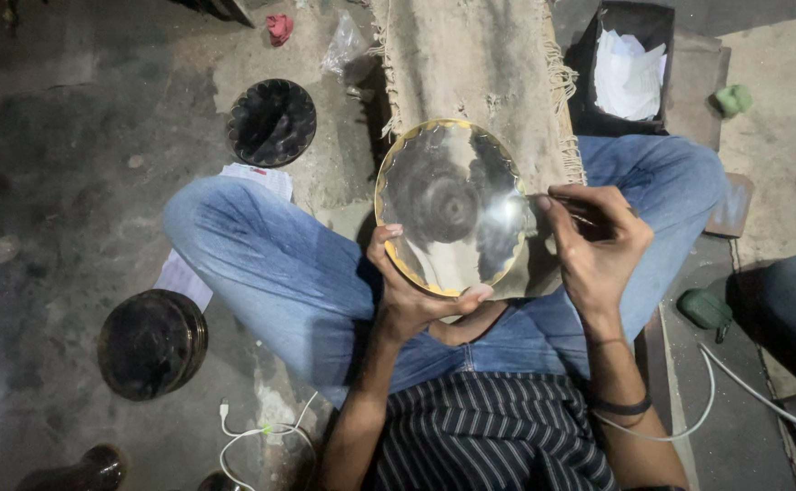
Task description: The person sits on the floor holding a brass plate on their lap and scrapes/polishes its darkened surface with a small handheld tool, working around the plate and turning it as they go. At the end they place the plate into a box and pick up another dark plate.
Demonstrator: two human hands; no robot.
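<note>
Rim work is the step in hand, by the look of it. At frame centre the left hand (413, 295) grips a shiny scalloped plate (448, 205) with a gold edge from below, thumb on its lower rim, tilting it over the crossed jeans-clad legs. The right hand (598, 245), right of centre, is closed around a thin tool (569, 207) whose tip meets the plate's right edge. Next move likely calls for a steady tip and a small turn of the plate. Dark moulds (271, 122) lie on the floor at left.
</note>
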